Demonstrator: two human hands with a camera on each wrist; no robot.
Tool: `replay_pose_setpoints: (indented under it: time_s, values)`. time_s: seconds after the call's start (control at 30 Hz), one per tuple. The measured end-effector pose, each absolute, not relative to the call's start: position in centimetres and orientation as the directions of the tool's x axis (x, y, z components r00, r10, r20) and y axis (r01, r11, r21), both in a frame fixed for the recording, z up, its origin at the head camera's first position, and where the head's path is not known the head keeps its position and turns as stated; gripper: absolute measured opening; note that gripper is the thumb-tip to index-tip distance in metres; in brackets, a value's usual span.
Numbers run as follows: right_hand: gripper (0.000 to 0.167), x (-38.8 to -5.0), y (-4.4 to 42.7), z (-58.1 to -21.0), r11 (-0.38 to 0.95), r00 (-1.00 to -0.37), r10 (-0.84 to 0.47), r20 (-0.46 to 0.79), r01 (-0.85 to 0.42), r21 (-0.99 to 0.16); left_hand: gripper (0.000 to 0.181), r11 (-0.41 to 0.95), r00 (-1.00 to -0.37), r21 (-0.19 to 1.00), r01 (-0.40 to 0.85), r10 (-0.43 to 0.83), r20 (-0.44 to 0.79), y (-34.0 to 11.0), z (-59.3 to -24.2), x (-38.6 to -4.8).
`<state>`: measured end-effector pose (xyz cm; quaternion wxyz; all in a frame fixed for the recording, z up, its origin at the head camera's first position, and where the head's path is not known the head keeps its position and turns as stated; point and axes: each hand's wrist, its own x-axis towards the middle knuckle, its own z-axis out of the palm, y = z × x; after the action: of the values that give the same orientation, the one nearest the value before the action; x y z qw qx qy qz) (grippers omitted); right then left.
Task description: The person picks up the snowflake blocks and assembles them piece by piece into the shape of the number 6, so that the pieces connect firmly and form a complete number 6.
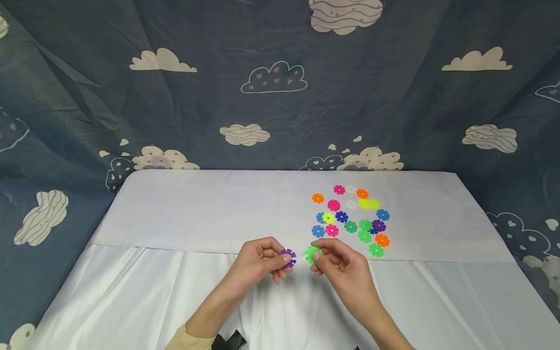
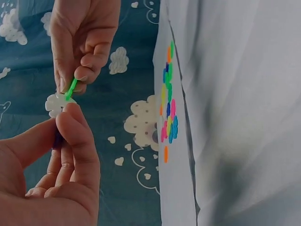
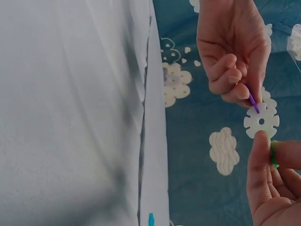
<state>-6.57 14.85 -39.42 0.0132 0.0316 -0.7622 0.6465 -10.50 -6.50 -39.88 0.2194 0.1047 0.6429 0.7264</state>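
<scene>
My left hand (image 1: 258, 261) pinches a purple notched plastic disc (image 1: 288, 259) between thumb and fingers. A green notched disc (image 1: 311, 253) is pinched in my right hand (image 1: 345, 265). Between the two hands is a white notched disc (image 3: 261, 121), seen edge-on from the head. In the right wrist view the purple disc (image 3: 253, 101) meets the white disc's rim at an angle. The left wrist view has the green disc (image 2: 71, 89) at the rim of the white disc (image 2: 53, 104); whether its slot is fully engaged I cannot tell. Fingers hide part of the purple disc (image 2: 58, 139).
Several loose notched discs lie on the white-covered table (image 1: 210, 209), beyond my right hand, among them a pink disc (image 1: 334, 205), an orange disc (image 1: 382, 240) and a blue disc (image 1: 318, 231). A dark cloud-print cloth (image 1: 280, 43) hangs behind the table.
</scene>
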Motion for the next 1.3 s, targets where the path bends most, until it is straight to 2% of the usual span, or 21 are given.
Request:
replay_pose_setpoints:
  time_s: [0.23, 0.4, 0.57, 0.83, 1.13, 1.3]
  values:
    - [0.020, -6.7, 14.7, -39.8, 0.152, -0.997, -0.041, 0.058, -0.063, -0.986, 0.016, -0.057, -0.888, 0.986, -0.158, 0.444, -0.117, -6.4, -39.8, -10.4]
    - [0.019, -6.7, 14.5, -40.1, 0.163, -0.991, -0.082, 0.110, -0.122, -0.979, 0.015, -0.036, -0.892, 0.989, -0.144, 0.438, -0.114, -6.5, -39.9, -10.5]
    - [0.018, -6.7, 14.5, -40.4, 0.144, -0.987, -0.070, 0.142, -0.151, -0.978, 0.015, -0.038, -0.892, 0.990, -0.139, 0.440, -0.109, -6.5, -40.0, -10.6]
    - [0.020, -7.0, 14.6, -40.8, 0.149, -0.992, -0.059, 0.109, -0.117, -0.982, 0.015, -0.020, -0.856, 0.981, -0.195, 0.492, -0.160, -6.2, -40.3, -10.6]
    - [0.022, -7.1, 14.9, -41.2, 0.203, -0.984, -0.139, 0.114, -0.141, -0.969, 0.023, -0.006, -0.837, 0.975, -0.222, 0.514, -0.187, -5.9, -40.8, -10.4]
    - [0.025, -7.0, 14.8, -41.2, 0.239, -0.976, -0.192, 0.099, -0.145, -0.960, 0.022, 0.005, -0.836, 0.976, -0.219, 0.515, -0.190, -5.6, -40.9, -10.2]
